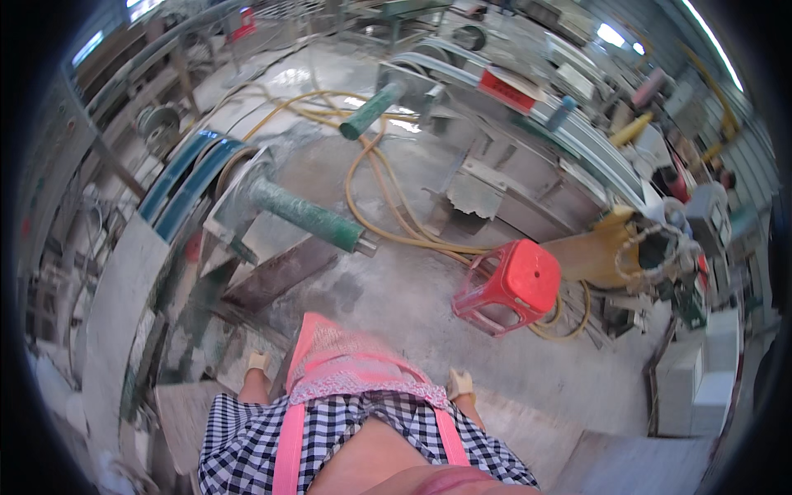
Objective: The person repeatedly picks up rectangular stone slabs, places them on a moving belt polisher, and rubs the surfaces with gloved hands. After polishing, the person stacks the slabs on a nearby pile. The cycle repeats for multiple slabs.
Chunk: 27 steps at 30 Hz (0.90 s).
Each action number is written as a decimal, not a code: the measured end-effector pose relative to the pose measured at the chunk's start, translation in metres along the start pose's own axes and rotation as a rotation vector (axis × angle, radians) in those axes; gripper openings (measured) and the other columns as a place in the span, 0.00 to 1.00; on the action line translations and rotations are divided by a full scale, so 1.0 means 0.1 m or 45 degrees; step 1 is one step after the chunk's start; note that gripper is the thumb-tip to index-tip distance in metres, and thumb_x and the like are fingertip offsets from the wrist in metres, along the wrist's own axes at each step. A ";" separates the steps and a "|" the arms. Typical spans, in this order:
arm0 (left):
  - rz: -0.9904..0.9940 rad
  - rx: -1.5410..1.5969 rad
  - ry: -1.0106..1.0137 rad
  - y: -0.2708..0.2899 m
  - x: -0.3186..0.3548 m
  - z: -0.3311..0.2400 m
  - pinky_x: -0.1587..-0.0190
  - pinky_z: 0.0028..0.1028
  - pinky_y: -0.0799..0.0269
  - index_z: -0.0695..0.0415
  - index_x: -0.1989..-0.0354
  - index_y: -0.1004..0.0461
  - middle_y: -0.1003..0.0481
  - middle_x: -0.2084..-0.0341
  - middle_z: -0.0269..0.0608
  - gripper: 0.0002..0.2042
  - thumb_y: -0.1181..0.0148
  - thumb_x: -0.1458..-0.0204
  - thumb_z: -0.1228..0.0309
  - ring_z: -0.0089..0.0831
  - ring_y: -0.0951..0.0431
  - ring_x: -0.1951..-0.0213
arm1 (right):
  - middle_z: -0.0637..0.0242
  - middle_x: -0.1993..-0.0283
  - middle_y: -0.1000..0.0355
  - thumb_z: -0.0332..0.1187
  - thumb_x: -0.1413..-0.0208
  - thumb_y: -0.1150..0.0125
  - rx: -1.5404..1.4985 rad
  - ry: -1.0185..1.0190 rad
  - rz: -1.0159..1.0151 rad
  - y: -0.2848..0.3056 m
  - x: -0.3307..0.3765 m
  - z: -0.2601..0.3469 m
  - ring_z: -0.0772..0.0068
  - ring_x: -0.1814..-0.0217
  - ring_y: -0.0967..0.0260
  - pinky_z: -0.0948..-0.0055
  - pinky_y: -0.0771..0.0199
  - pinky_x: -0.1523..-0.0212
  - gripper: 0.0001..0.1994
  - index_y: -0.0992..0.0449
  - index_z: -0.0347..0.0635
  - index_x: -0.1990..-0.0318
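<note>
A person in a black-and-white checked top (pixel 247 441) and a pink apron (pixel 330 342) with pink straps is seen from above. The left hand (pixel 259 361), cream-coloured, is just left of the apron; the right hand (pixel 459 383), also cream-coloured, is just beside its right edge. Both hands are too small and blurred to tell whether the grip is clenched or released. A flat board (pixel 528 425) stretches out at lower right. Farther forward, right of centre, a red plastic stool (pixel 535 276) stands upright on the grey floor (pixel 330 289). Ahead on the left, a green roller (pixel 305 216) juts from a machine with blue belts (pixel 194 173). Beyond it, a yellow hose (pixel 351 186) loops across the floor, near a second green roller (pixel 373 110). Farther back, a red panel (pixel 505 89) marks a long machine, and bright lights (pixel 611 35) shine overhead.
</note>
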<state>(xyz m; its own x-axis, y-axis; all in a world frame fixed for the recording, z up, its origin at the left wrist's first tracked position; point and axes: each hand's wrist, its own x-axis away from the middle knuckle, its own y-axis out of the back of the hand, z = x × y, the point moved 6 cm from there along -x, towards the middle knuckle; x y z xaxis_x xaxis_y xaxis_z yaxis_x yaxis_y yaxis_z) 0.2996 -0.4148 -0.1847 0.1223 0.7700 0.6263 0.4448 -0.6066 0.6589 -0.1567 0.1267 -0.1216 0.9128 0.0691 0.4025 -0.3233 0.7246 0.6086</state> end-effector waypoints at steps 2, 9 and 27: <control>-0.004 0.118 0.112 -0.23 0.06 0.33 0.55 0.42 0.25 0.58 0.61 0.19 0.19 0.59 0.51 0.16 0.40 0.53 0.60 0.47 0.19 0.57 | 0.66 0.75 0.30 0.48 0.39 0.40 -0.228 0.070 -0.028 0.00 -0.42 0.72 0.74 0.77 0.34 0.69 0.33 0.77 0.19 0.27 0.38 0.62; -0.533 0.585 0.099 -0.34 0.74 -0.72 0.54 0.43 0.26 0.57 0.60 0.21 0.19 0.62 0.52 0.15 0.48 0.47 0.62 0.46 0.20 0.59 | 0.68 0.77 0.36 0.55 0.35 0.50 -0.005 0.145 0.464 -0.25 -0.84 2.97 0.70 0.74 0.36 0.70 0.35 0.69 0.24 0.30 0.40 0.67; -0.925 1.218 1.625 -1.10 3.48 0.17 0.46 0.46 0.26 0.53 0.55 0.18 0.22 0.52 0.50 0.18 0.47 0.48 0.59 0.48 0.22 0.48 | 0.59 0.62 0.22 0.53 0.33 0.54 0.794 1.100 1.403 -3.58 0.75 5.39 0.68 0.62 0.26 0.67 0.26 0.62 0.26 0.22 0.36 0.54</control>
<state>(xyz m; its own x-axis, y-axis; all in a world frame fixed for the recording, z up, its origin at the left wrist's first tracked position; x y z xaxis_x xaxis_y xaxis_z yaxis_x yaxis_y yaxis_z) 0.3081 -0.0767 -0.0458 -0.8242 -0.1006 0.5573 0.4653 0.4407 0.7676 -0.1071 -0.4967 0.0591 -0.0530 0.8875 0.4577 -0.7642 -0.3311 0.5535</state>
